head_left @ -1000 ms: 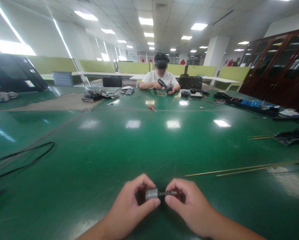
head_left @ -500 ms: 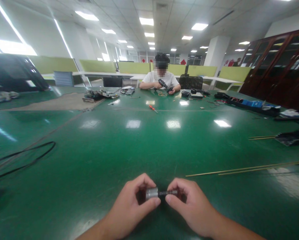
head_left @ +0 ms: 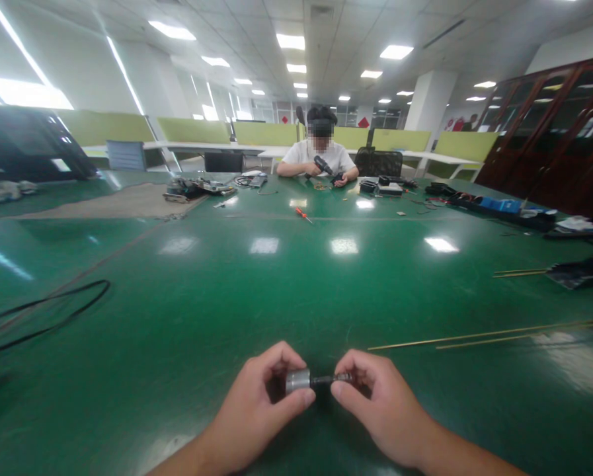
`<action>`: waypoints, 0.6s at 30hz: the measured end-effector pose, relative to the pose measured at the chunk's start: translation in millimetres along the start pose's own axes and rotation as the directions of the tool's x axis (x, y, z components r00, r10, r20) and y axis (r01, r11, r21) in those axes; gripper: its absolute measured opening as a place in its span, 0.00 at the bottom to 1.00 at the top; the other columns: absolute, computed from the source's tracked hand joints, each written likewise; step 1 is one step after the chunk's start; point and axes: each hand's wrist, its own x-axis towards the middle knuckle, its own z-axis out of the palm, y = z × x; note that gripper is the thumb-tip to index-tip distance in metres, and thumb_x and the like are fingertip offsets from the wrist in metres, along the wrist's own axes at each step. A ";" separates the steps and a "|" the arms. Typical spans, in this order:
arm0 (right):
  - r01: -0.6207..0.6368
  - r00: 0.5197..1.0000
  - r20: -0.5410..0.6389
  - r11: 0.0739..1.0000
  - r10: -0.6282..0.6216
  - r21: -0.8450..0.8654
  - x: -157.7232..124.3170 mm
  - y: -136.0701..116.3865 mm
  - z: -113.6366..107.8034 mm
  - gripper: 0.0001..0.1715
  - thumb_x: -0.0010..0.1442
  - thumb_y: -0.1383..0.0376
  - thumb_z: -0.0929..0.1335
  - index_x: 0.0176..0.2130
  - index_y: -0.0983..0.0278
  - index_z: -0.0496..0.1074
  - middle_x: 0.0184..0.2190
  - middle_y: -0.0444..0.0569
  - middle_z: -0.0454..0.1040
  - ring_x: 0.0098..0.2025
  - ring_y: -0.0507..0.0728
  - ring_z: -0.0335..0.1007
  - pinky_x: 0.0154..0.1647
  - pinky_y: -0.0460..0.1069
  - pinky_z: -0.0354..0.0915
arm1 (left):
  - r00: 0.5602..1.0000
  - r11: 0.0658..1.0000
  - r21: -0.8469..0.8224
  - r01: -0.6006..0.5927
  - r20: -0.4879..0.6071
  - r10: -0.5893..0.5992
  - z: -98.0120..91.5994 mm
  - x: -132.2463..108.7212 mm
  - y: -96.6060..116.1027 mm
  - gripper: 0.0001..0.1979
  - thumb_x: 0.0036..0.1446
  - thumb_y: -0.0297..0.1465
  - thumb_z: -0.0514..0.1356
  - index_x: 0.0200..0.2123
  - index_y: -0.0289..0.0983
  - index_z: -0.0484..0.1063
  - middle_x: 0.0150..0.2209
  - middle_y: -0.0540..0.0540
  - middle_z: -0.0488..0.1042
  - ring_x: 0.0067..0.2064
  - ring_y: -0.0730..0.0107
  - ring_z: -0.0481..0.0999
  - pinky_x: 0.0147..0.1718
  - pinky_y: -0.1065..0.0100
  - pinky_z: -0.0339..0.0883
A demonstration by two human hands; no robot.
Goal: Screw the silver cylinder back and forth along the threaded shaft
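Note:
My left hand [head_left: 264, 403] pinches a silver metal cylinder [head_left: 297, 380] between thumb and fingers, just above the green table [head_left: 256, 297]. From the cylinder's right side a dark thin shaft [head_left: 320, 381] runs across to my right hand [head_left: 380, 403]. There the thumb and fingertips are closed on the shaft's ridged right end, partly hidden by them. The cylinder and shaft lie nearly level, in line with each other.
Thin brass rods [head_left: 474, 336] lie at the right, and a black cable loop [head_left: 73, 317] at the left. An orange screwdriver [head_left: 302, 213] rests farther back. Across the table a person [head_left: 343, 158] holds a dark power tool, with electronics and wires on both sides.
My left hand and the cylinder have shifted slightly left. My right hand has moved a little to the right, so the gap between the hands is wider.

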 end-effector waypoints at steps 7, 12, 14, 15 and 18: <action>0.009 1.000 -0.022 1.000 -0.009 0.002 0.3 1.1 0.5 0.07 0.61 0.63 0.69 0.32 0.64 0.71 0.24 0.41 0.67 0.27 0.51 0.63 0.29 0.46 0.58 | 1.000 0.999 -0.032 0.003 -0.007 -0.003 -0.6 1.3 -0.8 0.13 0.56 0.39 0.67 0.35 0.37 0.69 0.29 0.51 0.71 0.32 0.68 0.69 0.32 0.70 0.61; 0.012 0.999 -0.044 1.000 -0.013 -0.015 -0.7 1.6 -0.4 0.07 0.60 0.63 0.69 0.32 0.64 0.71 0.23 0.41 0.68 0.27 0.51 0.63 0.29 0.45 0.59 | 1.000 0.999 -0.047 0.014 -0.012 -0.015 -0.9 0.6 -1.3 0.14 0.56 0.40 0.67 0.36 0.37 0.70 0.29 0.51 0.71 0.32 0.68 0.69 0.32 0.70 0.61; 0.012 0.999 -0.049 1.000 -0.013 -0.019 -0.9 1.1 -0.7 0.08 0.60 0.63 0.69 0.32 0.64 0.71 0.24 0.41 0.68 0.27 0.51 0.64 0.29 0.45 0.59 | 1.000 0.998 -0.050 0.024 -0.016 -0.025 -0.6 0.6 -0.9 0.14 0.56 0.40 0.67 0.35 0.37 0.70 0.29 0.50 0.71 0.32 0.68 0.69 0.31 0.70 0.61; 0.012 0.999 -0.049 1.000 -0.012 -0.018 -0.9 0.9 -0.8 0.08 0.60 0.63 0.69 0.32 0.64 0.71 0.24 0.41 0.68 0.27 0.51 0.64 0.29 0.45 0.59 | 0.999 0.998 -0.055 0.027 -0.017 -0.028 -0.4 0.7 -0.7 0.14 0.55 0.40 0.67 0.35 0.37 0.70 0.29 0.51 0.71 0.32 0.68 0.69 0.31 0.70 0.61; 0.016 0.999 -0.045 1.000 -0.016 -0.007 -1.1 0.5 -0.9 0.08 0.60 0.62 0.69 0.31 0.64 0.70 0.23 0.41 0.67 0.26 0.51 0.63 0.28 0.45 0.58 | 0.999 0.997 -0.067 0.033 -0.021 -0.034 0.0 1.3 -0.1 0.15 0.55 0.40 0.67 0.35 0.37 0.70 0.29 0.51 0.71 0.31 0.68 0.69 0.31 0.70 0.61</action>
